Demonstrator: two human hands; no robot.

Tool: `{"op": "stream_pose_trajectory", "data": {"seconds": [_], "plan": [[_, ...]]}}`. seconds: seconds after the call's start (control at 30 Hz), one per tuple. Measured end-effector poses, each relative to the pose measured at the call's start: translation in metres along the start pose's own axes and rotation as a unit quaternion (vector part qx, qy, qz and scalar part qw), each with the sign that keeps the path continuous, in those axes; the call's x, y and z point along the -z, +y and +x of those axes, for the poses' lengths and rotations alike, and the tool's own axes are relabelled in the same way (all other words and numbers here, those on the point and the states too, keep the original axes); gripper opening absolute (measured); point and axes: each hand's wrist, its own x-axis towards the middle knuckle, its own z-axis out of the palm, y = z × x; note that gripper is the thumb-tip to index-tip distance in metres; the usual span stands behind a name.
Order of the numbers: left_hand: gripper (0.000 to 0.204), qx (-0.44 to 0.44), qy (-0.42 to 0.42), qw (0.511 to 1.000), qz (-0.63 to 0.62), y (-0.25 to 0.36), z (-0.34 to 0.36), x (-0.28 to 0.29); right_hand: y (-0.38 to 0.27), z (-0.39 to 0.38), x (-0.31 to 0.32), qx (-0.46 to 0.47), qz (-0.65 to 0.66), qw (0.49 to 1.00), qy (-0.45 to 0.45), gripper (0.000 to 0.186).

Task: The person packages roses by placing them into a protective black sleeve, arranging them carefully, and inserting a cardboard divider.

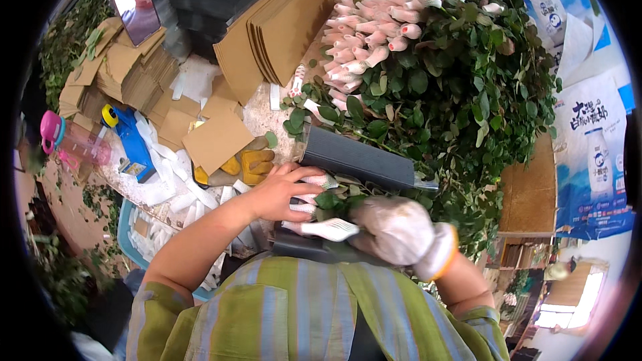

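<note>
Left hand [277, 195] resting over net-sleeved roses [331, 229]

Its fingers [304, 173] are lying parted and touching the white-netted heads, which are lying between both hands, close to the person's striped shirt [301, 301]. The gloved right hand [394, 228] is sitting blurred beside the leaves [328, 199]; whether it is gripping a stem, one cannot tell. Beyond, a dark grey panel [358, 158] is lying crosswise, with a heap of pink-headed roses [381, 27] rising behind it. Leftward on the bench [262, 119], yellow work gloves [256, 164] and a blue tape dispenser [134, 144] are resting.

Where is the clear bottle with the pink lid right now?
The bottle is at the head view's far left, just left of the blue plastic tape dispenser.
</note>
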Motion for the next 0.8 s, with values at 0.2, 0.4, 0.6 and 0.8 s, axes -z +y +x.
{"op": "stream_pose_trajectory", "data": {"seconds": [0.2, 0.4, 0.6, 0.8], "plan": [[0.052, -0.003, 0.049, 0.993, -0.108, 0.002, -0.005, 0.001, 0.024, 0.014, -0.066, 0.075, 0.062, 0.992, 0.081, 0.046], [0.048, 0.381, 0.131, 0.907, -0.119, 0.043, 0.003, 0.005, 0.030, 0.015, -0.073, 0.061, 0.093, 0.991, 0.071, 0.046], [0.028, 0.353, 0.144, 0.921, -0.074, 0.044, 0.020, -0.019, 0.028, 0.012, -0.071, 0.051, 0.071, 0.994, 0.072, 0.045], [0.016, 0.278, 0.309, 0.909, -0.016, 0.030, -0.007, -0.019, 0.025, 0.013, -0.071, 0.025, 0.112, 0.992, 0.050, 0.046]]}}
